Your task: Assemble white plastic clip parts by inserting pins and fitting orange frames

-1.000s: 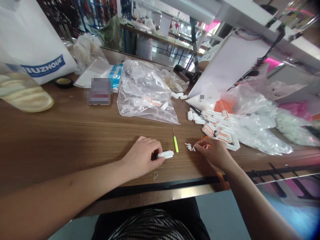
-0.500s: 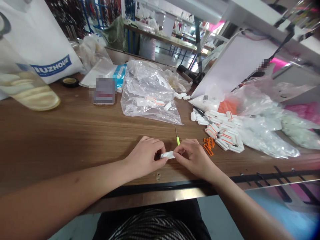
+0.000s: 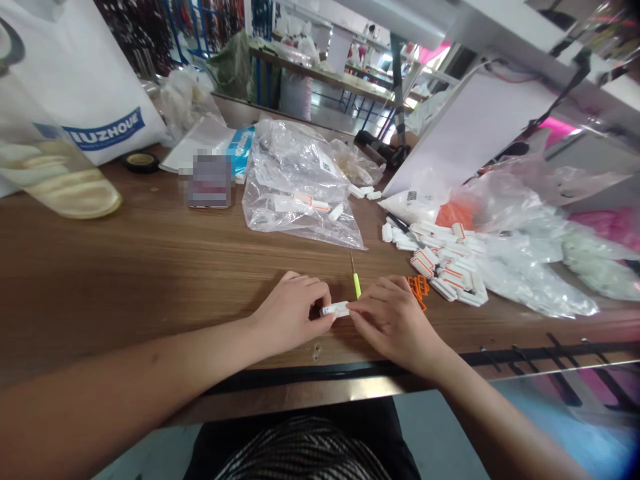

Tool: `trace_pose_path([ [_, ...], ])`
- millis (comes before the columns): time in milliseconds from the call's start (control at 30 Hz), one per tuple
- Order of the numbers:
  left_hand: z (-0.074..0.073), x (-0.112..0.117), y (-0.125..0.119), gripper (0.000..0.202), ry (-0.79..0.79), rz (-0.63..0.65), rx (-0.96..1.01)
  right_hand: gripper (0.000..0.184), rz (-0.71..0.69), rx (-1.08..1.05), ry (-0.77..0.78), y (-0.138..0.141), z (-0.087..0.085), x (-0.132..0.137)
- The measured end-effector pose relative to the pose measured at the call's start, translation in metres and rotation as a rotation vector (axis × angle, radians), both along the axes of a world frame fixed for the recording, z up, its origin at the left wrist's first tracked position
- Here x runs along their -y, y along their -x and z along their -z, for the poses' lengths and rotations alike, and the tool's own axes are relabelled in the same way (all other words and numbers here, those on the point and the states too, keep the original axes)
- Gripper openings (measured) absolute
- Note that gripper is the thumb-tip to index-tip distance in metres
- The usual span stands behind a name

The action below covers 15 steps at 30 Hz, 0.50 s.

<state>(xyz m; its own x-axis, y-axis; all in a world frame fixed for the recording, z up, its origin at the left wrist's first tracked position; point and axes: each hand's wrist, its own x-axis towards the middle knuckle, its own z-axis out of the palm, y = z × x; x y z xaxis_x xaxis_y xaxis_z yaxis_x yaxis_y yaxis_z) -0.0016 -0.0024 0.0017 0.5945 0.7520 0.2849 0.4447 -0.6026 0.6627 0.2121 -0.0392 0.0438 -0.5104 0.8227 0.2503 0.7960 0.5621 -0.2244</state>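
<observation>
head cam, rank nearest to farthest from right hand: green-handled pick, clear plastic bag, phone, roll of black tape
From the right hand in the head view:
1. Green-handled pick: on the tabletop, just past the fingertips
2. Clear plastic bag: farther up the table, left of the hand
3. Phone: left of the bag, blurred
4. Roll of black tape: farthest, left of the phone

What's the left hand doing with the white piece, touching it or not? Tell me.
Touching. The head view shows the left hand with its fingertips pressed on the left end of the white piece, no gap between them.
</observation>
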Motion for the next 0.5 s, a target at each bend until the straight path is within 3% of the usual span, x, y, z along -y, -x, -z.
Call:
trace_pose_path([
  [200, 0.000, 0.000, 0.000, 0.014, -0.002, 0.005, -0.003, 0.020, -0.017, 0.044, -0.049, 0.006, 0.005, 0.004],
  [333, 0.001, 0.000, 0.000, 0.014, -0.014, 0.007, -0.010, 0.019, -0.018, -0.036, 0.063, -0.007, 0.002, 0.001],
  [433, 0.001, 0.000, 0.001, 0.013, -0.014, 0.003, -0.021, 0.018, 0.128, -0.152, 0.136, -0.034, -0.003, -0.006],
  [500, 0.002, 0.000, 0.001, 0.012, -0.007, 0.003, -0.022, 0.018, 0.265, -0.116, 0.160, -0.056, -0.006, -0.011],
])
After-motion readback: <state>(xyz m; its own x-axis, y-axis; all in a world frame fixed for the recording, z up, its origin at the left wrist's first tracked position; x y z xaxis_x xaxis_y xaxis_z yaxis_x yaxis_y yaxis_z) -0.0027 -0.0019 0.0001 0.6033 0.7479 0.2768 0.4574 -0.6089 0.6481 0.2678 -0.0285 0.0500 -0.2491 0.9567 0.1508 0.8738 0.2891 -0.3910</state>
